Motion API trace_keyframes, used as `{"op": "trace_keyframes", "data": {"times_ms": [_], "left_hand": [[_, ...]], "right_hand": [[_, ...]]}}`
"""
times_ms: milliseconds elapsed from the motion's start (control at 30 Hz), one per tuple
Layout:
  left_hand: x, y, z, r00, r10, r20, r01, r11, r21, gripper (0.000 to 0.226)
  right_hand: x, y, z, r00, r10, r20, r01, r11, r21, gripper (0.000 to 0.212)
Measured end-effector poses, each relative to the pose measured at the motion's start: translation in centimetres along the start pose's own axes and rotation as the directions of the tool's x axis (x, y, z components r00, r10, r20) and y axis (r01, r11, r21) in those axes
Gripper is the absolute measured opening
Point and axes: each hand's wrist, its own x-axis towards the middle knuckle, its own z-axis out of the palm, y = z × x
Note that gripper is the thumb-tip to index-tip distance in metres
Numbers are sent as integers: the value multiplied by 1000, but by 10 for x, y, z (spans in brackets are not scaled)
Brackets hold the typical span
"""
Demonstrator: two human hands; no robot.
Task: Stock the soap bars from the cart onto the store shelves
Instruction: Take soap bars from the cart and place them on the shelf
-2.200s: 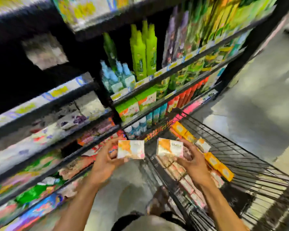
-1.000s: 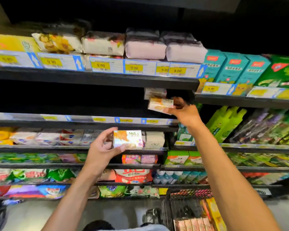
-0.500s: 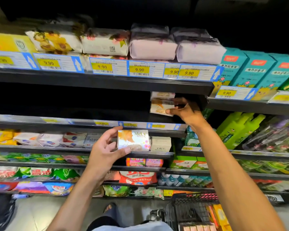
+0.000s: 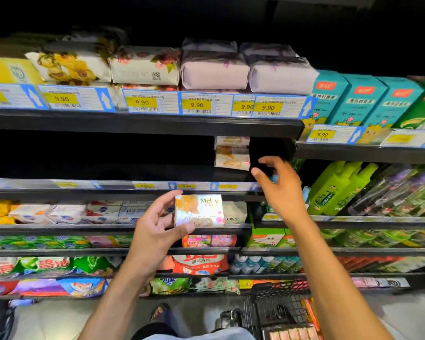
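Soap box (image 4: 198,211), 1 unit, in my left hand (image 4: 157,231).
Thumb and fingers grip it in front of the lower shelves (image 4: 59,229). My right hand (image 4: 280,190), fingers spread and holding nothing, hovers just right of the stacked soap boxes (image 4: 232,153) on the dark shelf (image 4: 108,191); wire cart (image 4: 277,307) below.

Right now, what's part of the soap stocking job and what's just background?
Job: orange-and-white boxed soap bar, held by left hand; stack of matching soap boxes on the dark shelf; open right hand; black wire cart.
Background: green plastic bottles; teal cartons; lilac wrapped packs.
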Motion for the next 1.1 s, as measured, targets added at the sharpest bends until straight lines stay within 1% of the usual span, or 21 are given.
{"op": "trace_keyframes", "data": {"times_ms": [33,67,100,167,200,233,267,400,533,567,600,633,667,700,767,833,867,900,967,1033,1100], "left_hand": [[1,1,2,1000,3,5,-3,1000,-7,71],[1,2,4,1000,4,9,-4,1000,-9,71],[3,2,5,1000,4,14,-4,1000,-5,71],[5,2,9,999,-2,37,2,1000,1,72],[6,2,11,999,-5,51,5,1000,1,73],[7,3,13,998,-5,66,5,1000,1,75],[8,3,15,997,-2,78,3,1000,-4,77],[12,9,24,996,30,85,-27,999,-36,76],[14,21,32,990,66,127,-62,997,-37,73],[15,24,32,988,87,126,-85,996,-19,74],[17,25,31,985,126,118,-132,990,41,73],[20,25,29,977,185,108,-201,966,161,69],[23,23,25,960,260,106,-281,901,330,63],[27,20,21,933,340,120,-352,785,510,59],[35,12,12,863,457,215,-440,471,764,59],[43,4,7,823,448,350,-457,155,876,69],[47,0,6,826,405,392,-443,38,896,75],[49,-3,5,835,364,413,-428,-42,903,80],[54,-9,6,853,319,413,-399,-110,910,89],[56,-15,7,861,308,405,-381,-137,914,94],[57,-17,7,858,317,404,-376,-147,915,93]], "right_hand": [[-24,-6,-2,992,-126,-24,126,992,-18,23],[-46,-10,-2,978,-207,-5,207,978,9,24],[-64,-16,-3,971,-232,58,228,971,70,29],[-84,-22,-2,948,-199,250,155,970,186,52],[-87,-23,-2,929,-178,324,111,970,217,64],[-86,-24,-1,918,-167,361,82,968,239,72],[-85,-25,-1,913,-174,370,75,961,267,75],[-72,-22,-3,916,-231,328,108,930,352,73],[-55,-24,-9,913,-229,339,87,919,385,67],[-50,-25,-10,920,-218,325,77,915,395,66],[-45,-24,-10,930,-208,305,73,914,398,65],[-40,-23,-10,939,-192,286,64,913,404,64],[-33,-21,-10,946,-178,270,61,918,391,63],[-26,-19,-10,953,-157,260,51,926,374,63],[-10,-15,-8,960,-119,252,35,948,315,63],[4,-11,-5,966,-86,244,11,955,295,61],[10,-10,-4,968,-79,239,9,959,283,61],[17,-10,-3,971,-66,230,2,964,265,60],[32,-5,0,977,-30,210,-8,984,178,58],[45,1,2,974,3,228,-25,995,93,61],[53,9,5,967,32,251,-52,996,70,63]]}}
